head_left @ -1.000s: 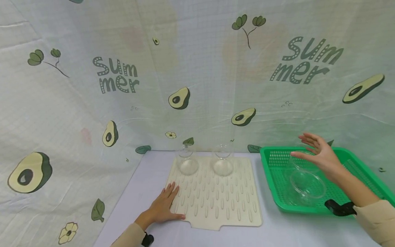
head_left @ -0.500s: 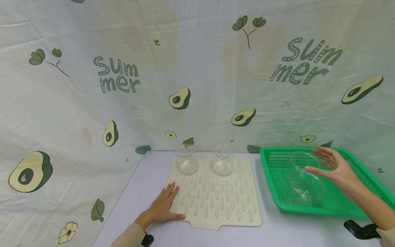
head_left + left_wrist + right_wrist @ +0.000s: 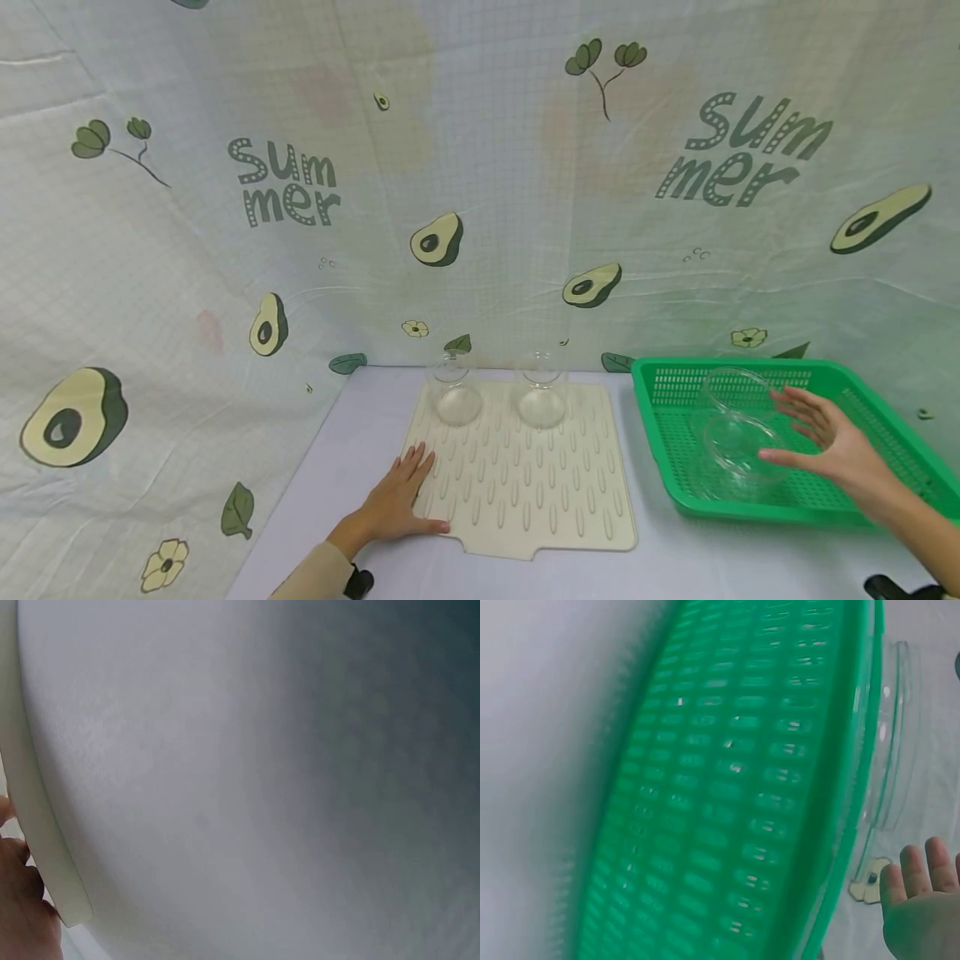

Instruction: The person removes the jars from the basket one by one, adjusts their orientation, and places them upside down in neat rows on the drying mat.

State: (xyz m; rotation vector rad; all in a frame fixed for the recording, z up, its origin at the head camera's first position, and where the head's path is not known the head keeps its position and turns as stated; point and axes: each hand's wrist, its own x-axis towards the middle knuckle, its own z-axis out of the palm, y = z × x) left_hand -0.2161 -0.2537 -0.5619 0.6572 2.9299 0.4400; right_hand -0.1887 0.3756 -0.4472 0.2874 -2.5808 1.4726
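Observation:
My left hand (image 3: 393,500) lies with spread fingers on the left edge of a cream draining board (image 3: 525,483) with raised oval ridges. In the left wrist view, its fingers (image 3: 26,907) are at the board's edge. Over the green basket (image 3: 660,479), my right hand (image 3: 840,446) has its thumb and fingers apart, on the right side of a clear cup (image 3: 731,467). Its thumb tip overlaps that cup in the head view. A second clear cup (image 3: 731,387) stands behind it. In the right wrist view, straight fingers (image 3: 916,874) show beyond the basket's wall (image 3: 720,765).
Two more clear cups stand side by side at the back of the board, a left one (image 3: 457,404) and a right one (image 3: 542,406). A printed cloth (image 3: 495,167) hangs behind the white table (image 3: 352,442). The basket's raised rim surrounds its cups.
My right hand has moved down and to the right, from above the farther cup to beside the nearer one, fingers still apart. The left hand has stayed on the board.

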